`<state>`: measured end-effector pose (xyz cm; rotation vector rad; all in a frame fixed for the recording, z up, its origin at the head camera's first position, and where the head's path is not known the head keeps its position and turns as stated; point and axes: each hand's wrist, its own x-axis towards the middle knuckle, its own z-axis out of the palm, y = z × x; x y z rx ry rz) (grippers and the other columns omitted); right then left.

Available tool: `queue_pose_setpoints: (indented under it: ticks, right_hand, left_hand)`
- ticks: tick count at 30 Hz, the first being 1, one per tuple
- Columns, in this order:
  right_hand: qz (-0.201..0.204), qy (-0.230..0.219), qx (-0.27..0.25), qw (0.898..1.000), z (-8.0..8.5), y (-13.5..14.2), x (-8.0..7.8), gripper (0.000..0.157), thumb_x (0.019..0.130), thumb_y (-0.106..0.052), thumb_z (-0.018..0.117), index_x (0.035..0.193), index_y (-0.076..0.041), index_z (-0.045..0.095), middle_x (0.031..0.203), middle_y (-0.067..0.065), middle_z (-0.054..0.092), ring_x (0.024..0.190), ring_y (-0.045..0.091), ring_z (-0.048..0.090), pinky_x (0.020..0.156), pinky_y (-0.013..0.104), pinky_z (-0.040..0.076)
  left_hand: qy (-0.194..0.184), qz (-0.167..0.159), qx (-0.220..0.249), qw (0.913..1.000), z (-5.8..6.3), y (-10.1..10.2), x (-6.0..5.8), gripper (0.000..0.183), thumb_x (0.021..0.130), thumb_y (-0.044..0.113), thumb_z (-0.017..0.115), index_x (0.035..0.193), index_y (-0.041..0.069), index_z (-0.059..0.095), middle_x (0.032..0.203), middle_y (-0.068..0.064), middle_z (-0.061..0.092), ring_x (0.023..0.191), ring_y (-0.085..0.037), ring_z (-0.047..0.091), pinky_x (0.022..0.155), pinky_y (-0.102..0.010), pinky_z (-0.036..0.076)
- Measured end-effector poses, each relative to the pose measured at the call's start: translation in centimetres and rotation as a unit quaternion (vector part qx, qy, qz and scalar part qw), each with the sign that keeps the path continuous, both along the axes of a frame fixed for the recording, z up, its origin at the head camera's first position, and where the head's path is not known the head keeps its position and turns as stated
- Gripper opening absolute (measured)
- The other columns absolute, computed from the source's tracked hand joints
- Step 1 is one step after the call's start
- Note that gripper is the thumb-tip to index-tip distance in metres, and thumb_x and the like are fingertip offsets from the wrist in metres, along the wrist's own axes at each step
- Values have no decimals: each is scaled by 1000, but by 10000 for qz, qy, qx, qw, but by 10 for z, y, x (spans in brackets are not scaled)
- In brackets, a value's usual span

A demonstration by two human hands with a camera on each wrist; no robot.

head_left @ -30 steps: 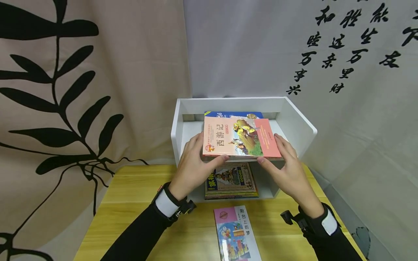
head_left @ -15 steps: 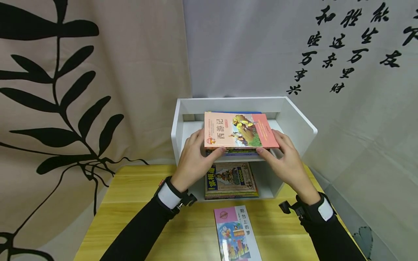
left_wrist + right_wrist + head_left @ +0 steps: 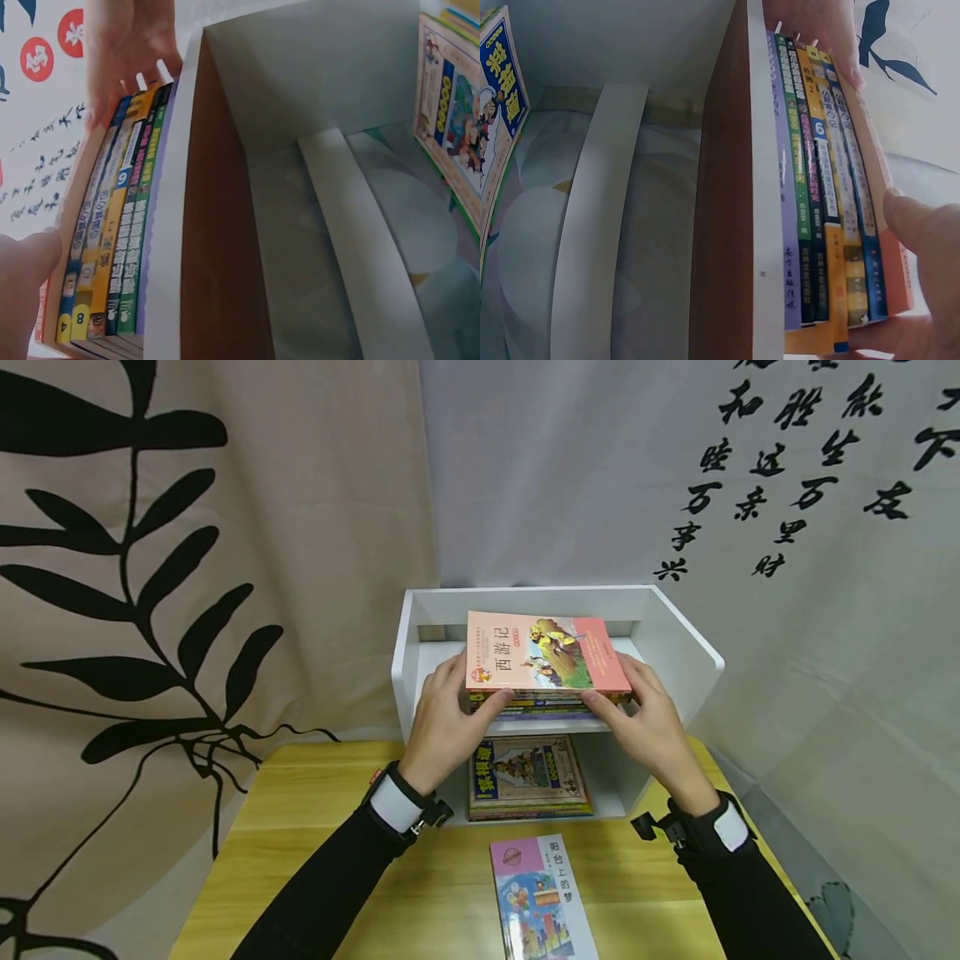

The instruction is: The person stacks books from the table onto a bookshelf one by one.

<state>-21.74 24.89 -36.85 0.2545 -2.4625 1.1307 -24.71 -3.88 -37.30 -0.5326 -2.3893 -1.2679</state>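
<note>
A peach-and-pink storybook (image 3: 525, 652) with a rider picture lies flat on top of a stack of books (image 3: 543, 706) on the upper shelf. My left hand (image 3: 450, 718) grips its left end, thumb along the spine edge. On the right, my right hand (image 3: 651, 727) holds the other end the same way; both hands' other fingers are partly hidden behind the book's sides. In the left wrist view, the stacked books' coloured spines (image 3: 124, 225) line up just under the storybook. The right wrist view shows those spines (image 3: 821, 187) close against the shelf board.
The white two-level shelf (image 3: 686, 660) stands at the back of the yellow wooden table (image 3: 337, 843). Its lower level holds another pile of books (image 3: 528, 777). A pink-and-white book (image 3: 542, 893) lies on the table in front. Curtains (image 3: 330, 527) hang behind.
Both hands have moved the storybook back and down onto the stack. It now covers the blue book that showed behind it, while the stack's spines have come into view beneath.
</note>
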Motion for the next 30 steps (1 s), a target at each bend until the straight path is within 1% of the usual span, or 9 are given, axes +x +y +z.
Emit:
queue_pose_setpoints:
  ticks: [7, 11, 21, 30]
  right_hand:
    - [-14, 1, 49, 10000, -1, 2, -7, 85, 97, -47, 72, 166, -12, 36, 168, 22, 35, 147, 49, 42, 110, 73, 43]
    - [-46, -50, 90, 9999, -3, 3, -10, 86, 97, -50, 71, 166, -13, 35, 169, 21, 35, 146, 49, 42, 110, 73, 44]
    - [-97, -104, 56, 9999, -5, 5, -16, 87, 95, -56, 69, 166, -15, 37, 169, 16, 37, 148, 42, 42, 113, 67, 44]
    - [37, -76, 72, 9999, -3, 6, -14, 84, 97, -49, 71, 166, -15, 36, 168, 20, 36, 145, 46, 45, 111, 71, 44]
  left_hand:
    - [16, 48, 26, 10000, -2, 2, -5, 86, 94, 66, 65, 163, 21, 42, 162, -14, 47, 142, -32, 45, 112, -63, 41]
    - [-8, 85, 3, 10000, -2, 3, -7, 87, 94, 66, 65, 164, 20, 42, 163, -14, 46, 142, -34, 45, 112, -63, 41]
    - [15, 178, -28, 9998, -1, 3, -8, 87, 93, 66, 66, 163, 20, 42, 163, -14, 48, 141, -34, 46, 112, -61, 41]
    - [-9, 166, -31, 9999, -1, 3, -8, 87, 93, 66, 65, 163, 19, 43, 162, -15, 49, 141, -34, 47, 112, -62, 42]
